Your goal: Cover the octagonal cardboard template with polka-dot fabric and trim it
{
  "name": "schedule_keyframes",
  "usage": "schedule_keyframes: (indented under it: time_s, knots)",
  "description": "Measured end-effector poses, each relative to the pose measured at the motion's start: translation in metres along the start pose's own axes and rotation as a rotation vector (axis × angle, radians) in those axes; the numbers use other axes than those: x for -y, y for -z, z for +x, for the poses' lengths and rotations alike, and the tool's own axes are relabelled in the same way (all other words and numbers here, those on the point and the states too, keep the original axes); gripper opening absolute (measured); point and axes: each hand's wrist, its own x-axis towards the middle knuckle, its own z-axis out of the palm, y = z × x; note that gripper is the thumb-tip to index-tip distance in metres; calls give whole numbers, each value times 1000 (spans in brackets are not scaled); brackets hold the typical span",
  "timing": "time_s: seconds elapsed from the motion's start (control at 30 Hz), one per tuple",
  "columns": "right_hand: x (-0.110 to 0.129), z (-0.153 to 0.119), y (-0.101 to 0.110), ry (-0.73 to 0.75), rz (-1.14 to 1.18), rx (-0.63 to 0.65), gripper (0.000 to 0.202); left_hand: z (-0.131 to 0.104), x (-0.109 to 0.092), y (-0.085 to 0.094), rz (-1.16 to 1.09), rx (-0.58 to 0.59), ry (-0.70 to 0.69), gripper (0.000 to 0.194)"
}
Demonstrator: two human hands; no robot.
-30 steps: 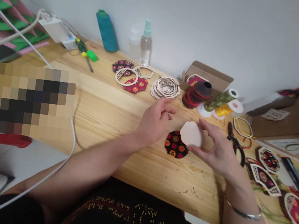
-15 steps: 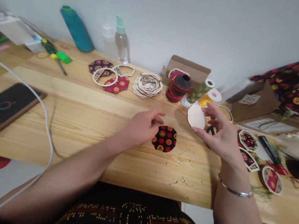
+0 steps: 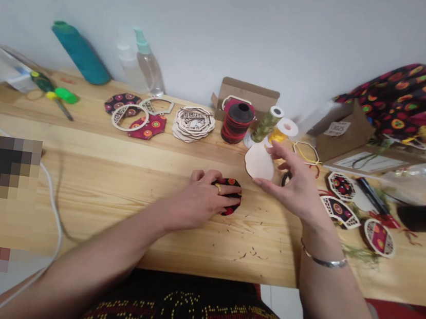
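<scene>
My left hand (image 3: 202, 199) lies flat on a black fabric disc (image 3: 231, 208) with red and orange circles, fingers spread over most of it on the wooden table (image 3: 117, 184). My right hand (image 3: 295, 187) holds a pale scalloped wooden piece (image 3: 259, 162) upright by its edge, a little above the table and to the right of the disc. A silver bangle circles my right wrist.
Along the back stand a teal thread cone (image 3: 80, 53), spray bottles (image 3: 149, 66), a stack of wooden cutouts (image 3: 193, 122), a red-black spool (image 3: 236, 122), green and yellow spools (image 3: 267, 123) and a cardboard box (image 3: 342, 131). Finished ornaments (image 3: 341, 209) lie at right. A white cable (image 3: 51, 212) runs at left.
My left hand came down from the air onto the fabric disc and now covers it. My right hand lifted the pale piece up and away from the disc. The view shifted right.
</scene>
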Motion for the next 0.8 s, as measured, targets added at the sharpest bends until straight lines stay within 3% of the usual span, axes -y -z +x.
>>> schedule_keyframes:
  time_s: [0.1, 0.17, 0.27, 0.37, 0.43, 0.6, 0.8]
  knots:
    - [1, 0, 0, 10, 0, 15, 75, 0, -2, 5, 13, 23, 13, 45]
    - [1, 0, 0, 18, -3, 9, 75, 0, -5, 11, -57, -37, 36, 36]
    - [1, -1, 0, 30, 7, 31, 76, 1, -6, 23, -195, -354, 123, 30]
    - [4, -3, -4, 81, 28, 111, 79, 2, -1, 32, -319, -741, 340, 28]
    - [8, -5, -8, 140, 26, 182, 79, 2, 2, 36, -393, -866, 464, 28]
    - [19, -10, -20, 215, -34, 359, 80, 4, 1, 35, -533, -866, 517, 23]
    - [25, -12, -28, 212, -105, 422, 79, 4, 0, 33, -523, -850, 515, 24]
